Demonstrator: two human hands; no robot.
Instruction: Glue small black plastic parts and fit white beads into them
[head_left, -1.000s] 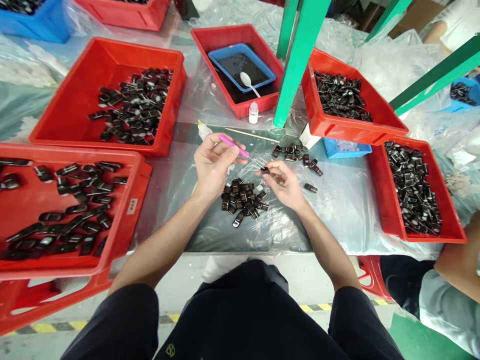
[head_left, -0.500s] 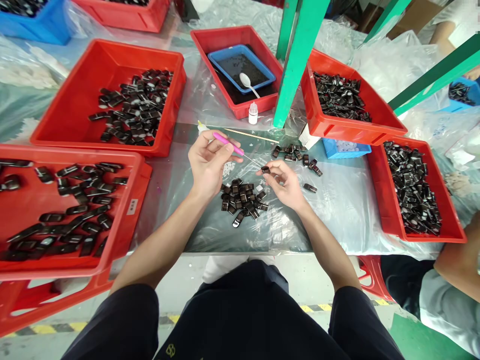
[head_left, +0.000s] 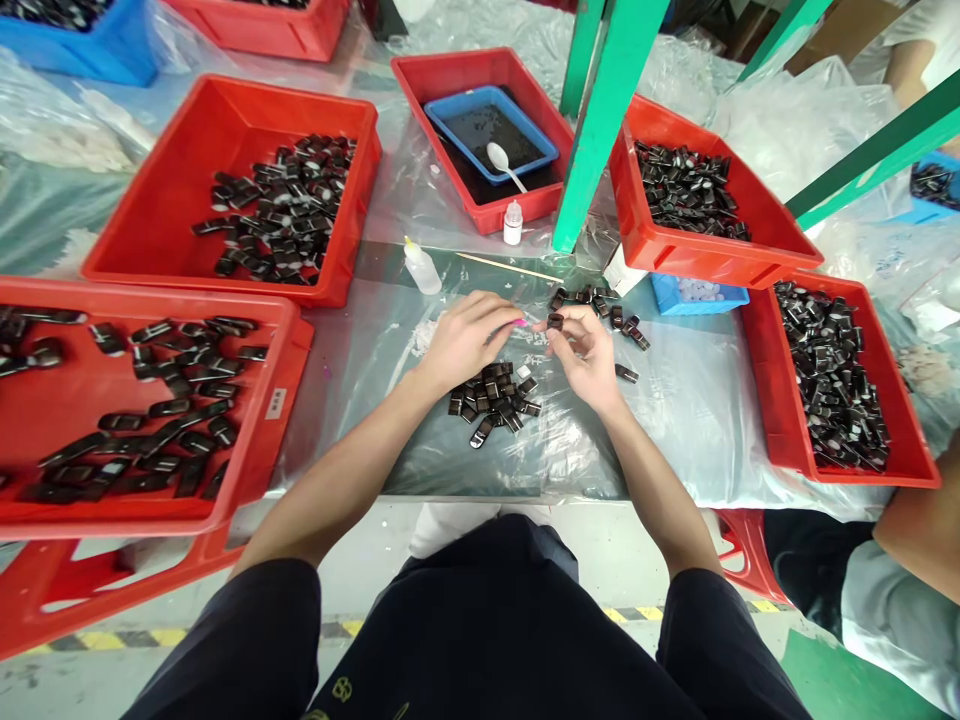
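My left hand (head_left: 471, 342) is closed on a pink pen-like tool (head_left: 520, 322); only a bit of pink shows at its fingertips, the rest is hidden by the hand. Between the thumb and fingers of my right hand (head_left: 589, 358) is a small dark glossy piece (head_left: 555, 321). The two hands face each other, a small gap apart. Just below them a pile of similar dark pieces (head_left: 495, 395) lies on the plastic-covered table (head_left: 450, 465). More dark pieces (head_left: 616, 317) are scattered behind and right of my right hand.
Red bins (head_left: 105, 440) of dark pieces stand at both sides. Behind my hands are a squeeze bottle (head_left: 424, 270), a thin stick (head_left: 510, 268), a small white bottle (head_left: 513, 224) and a blue tray (head_left: 491, 120) with a spoon. A green post (head_left: 600, 140) rises there; a person sits at right.
My left hand has turned over and moved right and down, so the pink tool is mostly hidden. My right hand has shifted slightly right and up. The squeeze bottle has come into full view.
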